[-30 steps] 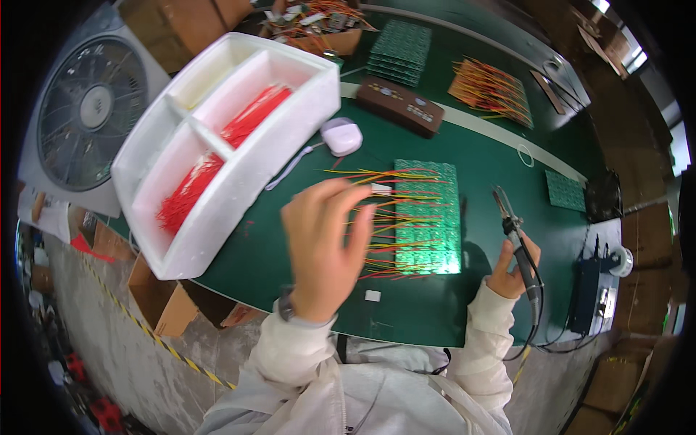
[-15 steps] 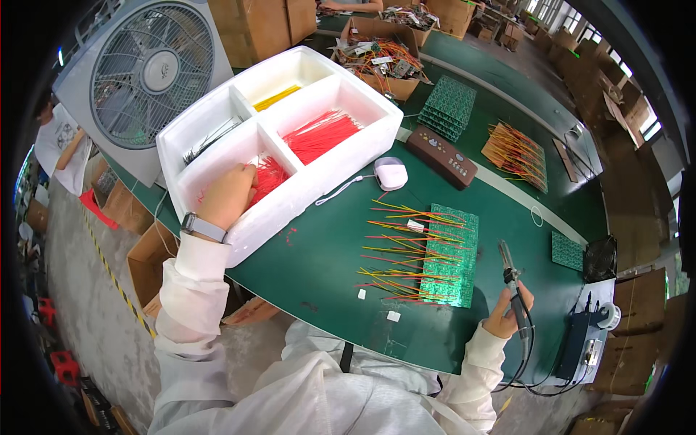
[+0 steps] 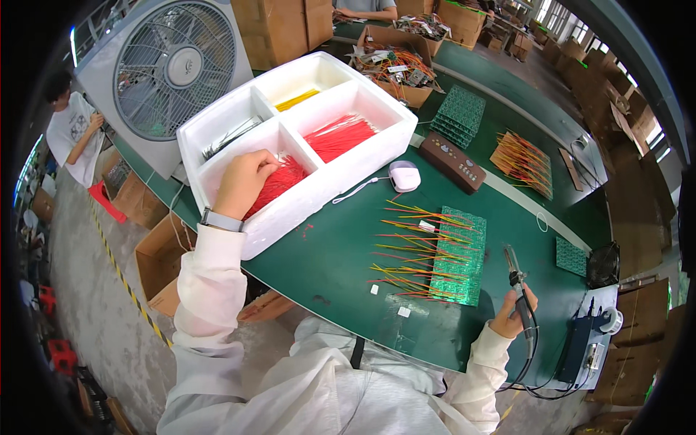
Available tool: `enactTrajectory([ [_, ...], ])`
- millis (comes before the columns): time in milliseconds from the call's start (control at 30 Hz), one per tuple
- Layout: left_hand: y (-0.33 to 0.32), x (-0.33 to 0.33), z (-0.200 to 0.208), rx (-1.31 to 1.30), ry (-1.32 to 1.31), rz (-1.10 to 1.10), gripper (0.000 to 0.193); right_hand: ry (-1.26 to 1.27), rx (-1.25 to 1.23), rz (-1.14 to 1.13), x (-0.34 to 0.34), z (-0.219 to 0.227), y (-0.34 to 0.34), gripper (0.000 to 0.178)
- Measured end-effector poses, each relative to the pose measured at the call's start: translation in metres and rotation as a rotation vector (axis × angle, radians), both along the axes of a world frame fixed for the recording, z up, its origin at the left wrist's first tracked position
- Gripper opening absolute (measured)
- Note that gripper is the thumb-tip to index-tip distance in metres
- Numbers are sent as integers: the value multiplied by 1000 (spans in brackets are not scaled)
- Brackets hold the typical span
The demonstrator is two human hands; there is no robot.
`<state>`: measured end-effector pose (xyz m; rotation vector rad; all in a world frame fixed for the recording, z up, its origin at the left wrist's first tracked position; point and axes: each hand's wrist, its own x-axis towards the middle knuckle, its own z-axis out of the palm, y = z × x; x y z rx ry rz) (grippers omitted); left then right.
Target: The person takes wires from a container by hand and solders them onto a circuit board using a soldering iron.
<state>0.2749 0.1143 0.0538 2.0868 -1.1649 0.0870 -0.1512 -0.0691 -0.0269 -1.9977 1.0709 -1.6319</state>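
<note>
In the head view, the left hand [image 3: 246, 181] is over the near compartment of the white foam box [image 3: 333, 188], its fingers curled and drawn close at the tips; I cannot tell whether a wire is pinched between them. The red wires [image 3: 284, 181] in that compartment lie beside and under the fingertips, to their right and toward the person, their long axis slanting from near left to far right. The left hand is by far the nearer one to them.

The right hand [image 3: 507, 317], well apart on the other side of the table [image 3: 326, 272], is wrapped around a soldering iron [image 3: 516, 279], tip pointing away from the person. Between the hands, nearer the right one, lies the green circuit board [image 3: 470, 254], long axis running away from the person, with red and yellow wires [image 3: 406, 250] jutting left over its edge.
</note>
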Motion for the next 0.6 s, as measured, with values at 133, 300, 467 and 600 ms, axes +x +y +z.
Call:
enactTrajectory([
  [133,0,-7,7,-69,58,-7,8,-29,13,6,-1,2,4,21],
  [300,-4,-46,29,-180,-218,-3,10,-83,59,9,-8,-2,10,21],
  [467,-66,-170,35,-299,121,-403,9,-97,27,-4,-14,-4,15,23],
  [600,-122,-223,0,-330,164,-563,9,-105,9,-8,-7,5,19,21],
])
